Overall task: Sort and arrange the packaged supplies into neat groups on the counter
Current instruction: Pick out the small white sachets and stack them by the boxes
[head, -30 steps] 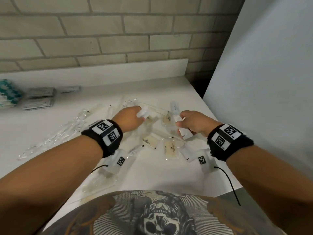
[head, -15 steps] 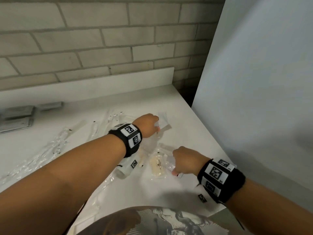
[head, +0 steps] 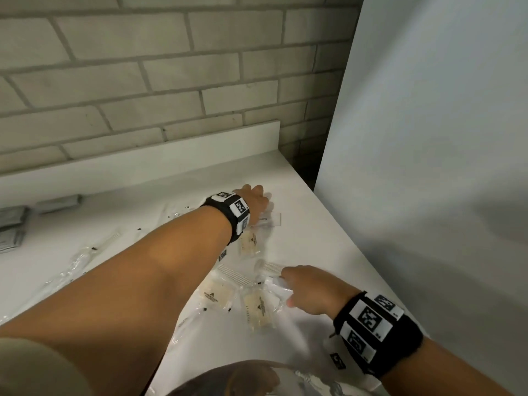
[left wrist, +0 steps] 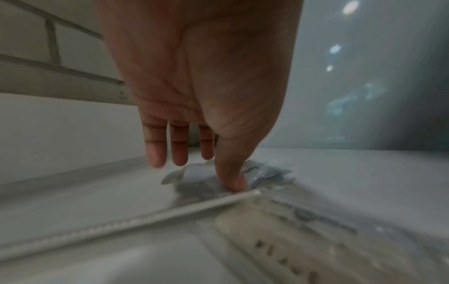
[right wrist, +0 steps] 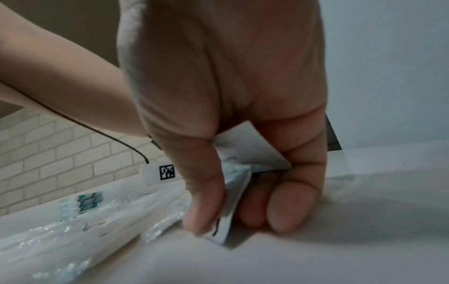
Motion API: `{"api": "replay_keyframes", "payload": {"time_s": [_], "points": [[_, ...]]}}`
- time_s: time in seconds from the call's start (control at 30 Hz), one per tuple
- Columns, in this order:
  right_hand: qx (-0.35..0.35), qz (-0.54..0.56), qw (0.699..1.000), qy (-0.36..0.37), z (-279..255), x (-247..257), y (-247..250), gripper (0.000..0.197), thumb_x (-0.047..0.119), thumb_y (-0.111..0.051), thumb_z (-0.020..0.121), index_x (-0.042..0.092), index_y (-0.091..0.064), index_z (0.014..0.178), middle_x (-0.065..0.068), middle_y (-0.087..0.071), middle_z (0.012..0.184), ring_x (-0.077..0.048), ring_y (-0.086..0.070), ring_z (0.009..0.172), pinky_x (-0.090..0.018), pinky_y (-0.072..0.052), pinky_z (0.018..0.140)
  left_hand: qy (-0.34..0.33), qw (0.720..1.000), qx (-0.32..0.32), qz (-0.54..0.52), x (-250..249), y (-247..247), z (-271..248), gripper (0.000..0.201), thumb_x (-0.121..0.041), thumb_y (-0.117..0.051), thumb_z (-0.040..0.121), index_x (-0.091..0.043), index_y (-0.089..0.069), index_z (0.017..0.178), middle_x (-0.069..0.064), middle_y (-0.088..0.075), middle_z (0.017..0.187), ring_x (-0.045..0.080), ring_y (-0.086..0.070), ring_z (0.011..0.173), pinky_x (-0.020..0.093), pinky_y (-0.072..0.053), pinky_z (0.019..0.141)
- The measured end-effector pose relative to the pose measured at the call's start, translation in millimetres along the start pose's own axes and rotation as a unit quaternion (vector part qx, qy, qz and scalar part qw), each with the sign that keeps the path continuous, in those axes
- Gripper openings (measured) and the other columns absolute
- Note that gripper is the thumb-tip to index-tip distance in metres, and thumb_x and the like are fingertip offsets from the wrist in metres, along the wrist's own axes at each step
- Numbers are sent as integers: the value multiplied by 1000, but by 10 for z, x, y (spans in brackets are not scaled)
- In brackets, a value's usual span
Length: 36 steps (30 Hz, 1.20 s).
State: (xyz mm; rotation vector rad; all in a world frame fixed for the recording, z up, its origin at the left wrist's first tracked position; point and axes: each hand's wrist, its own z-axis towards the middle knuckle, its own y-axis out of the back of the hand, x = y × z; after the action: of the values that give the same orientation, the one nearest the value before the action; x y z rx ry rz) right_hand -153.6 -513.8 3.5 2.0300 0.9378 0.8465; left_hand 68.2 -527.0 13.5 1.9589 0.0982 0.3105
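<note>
Packet [right wrist: 233,194] upright, long axis vertical, in right hand [right wrist: 226,115].

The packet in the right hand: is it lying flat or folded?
Folded. The right hand pinches the white packet between thumb and curled fingers, and it bends sharply in the grip.

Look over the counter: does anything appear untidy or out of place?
Yes. Clear packets lie overlapping and at mixed angles near the right hand, not yet grouped; the grey packs far left sit neatly.
</note>
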Motion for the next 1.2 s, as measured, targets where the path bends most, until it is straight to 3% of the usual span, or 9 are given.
{"api": "replay_keyframes", "payload": {"time_s": [0.17, 0.3, 0.37, 0.5, 0.6, 0.7, 0.9, 1.07, 1.2], "points": [[-27, 138, 990, -28, -7, -139, 48, 20, 20, -62, 87, 17, -43, 86, 1, -51, 86, -22, -55, 79, -23, -39, 58, 29, 994, 20, -104, 55, 28, -162, 38, -31, -59, 90, -12, -52, 122, 7, -56, 121, 28, -55, 108, 29, -40, 80], [-164, 311, 935, -50, -89, -124, 243, 29, 19, -63, 88, 16, -39, 72, -1, -50, 70, -18, -50, 58, -23, -37, 52, 64, 945, -89, -307, 61, 64, -577, 15, -19, -58, 88, -15, -49, 98, 0, -56, 92, 20, -49, 82, 26, -34, 60], [-210, 379, 901, -26, -128, -26, 402, 16, 23, -63, 89, 17, -50, 83, -3, -61, 77, -13, -53, 53, -22, -40, 51, 56, 868, -111, -481, 1, 35, -798, 23, -16, -65, 84, -16, -52, 103, -3, -60, 90, 20, -57, 81, 26, -44, 63], [-236, 421, 876, 7, -128, 205, 588, 21, 27, -64, 89, 18, -52, 104, -2, -62, 92, -12, -55, 64, -22, -42, 53, -40, 639, -59, -766, -221, -56, -1203, 42, -4, -60, 87, -7, -53, 129, 20, -64, 121, 38, -61, 111, 49, -47, 97], [-237, 369, 898, 32, -152, 401, 595, 24, 28, -64, 89, 21, -49, 106, 5, -57, 92, -6, -53, 76, -21, -39, 61, -25, 541, -83, -836, -317, -89, -1485, 33, -9, -51, 97, -3, -52, 130, 24, -62, 123, 38, -60, 110, 50, -44, 103], [-235, 314, 917, 71, -204, 617, 538, 34, 39, -66, 84, 24, -49, 110, 8, -54, 96, -7, -55, 82, -23, -45, 67, 4, 568, -143, -810, -319, -144, -1681, 33, -18, -56, 97, -7, -53, 128, 23, -65, 112, 28, -65, 96, 42, -54, 90], [-186, 434, 872, 132, -278, 971, 511, 41, 25, -45, 98, 31, -46, 139, 3, -44, 131, -10, -50, 114, -34, -42, 104, 55, 507, -227, -830, -137, -236, -2104, 27, -12, -59, 95, -10, -56, 122, 12, -69, 108, 25, -68, 94, 39, -56, 84], [-190, 435, 860, 185, -299, 1199, 427, 21, 11, -60, 90, 15, -66, 110, 1, -69, 97, -3, -61, 74, -9, -44, 58, 43, 499, -239, -832, -45, -378, -2447, 28, -17, -55, 97, -9, -55, 124, 9, -69, 110, 22, -68, 95, 34, -57, 82], [-275, 460, 830, 156, -257, 1365, 392, 11, 13, -69, 84, 7, -61, 89, 2, -63, 76, -5, -56, 60, -17, -45, 54, 48, 479, -249, -841, 48, -446, -2651, 26, -23, -48, 101, -10, -56, 121, 12, -69, 112, 25, -69, 98, 32, -57, 83]]}}
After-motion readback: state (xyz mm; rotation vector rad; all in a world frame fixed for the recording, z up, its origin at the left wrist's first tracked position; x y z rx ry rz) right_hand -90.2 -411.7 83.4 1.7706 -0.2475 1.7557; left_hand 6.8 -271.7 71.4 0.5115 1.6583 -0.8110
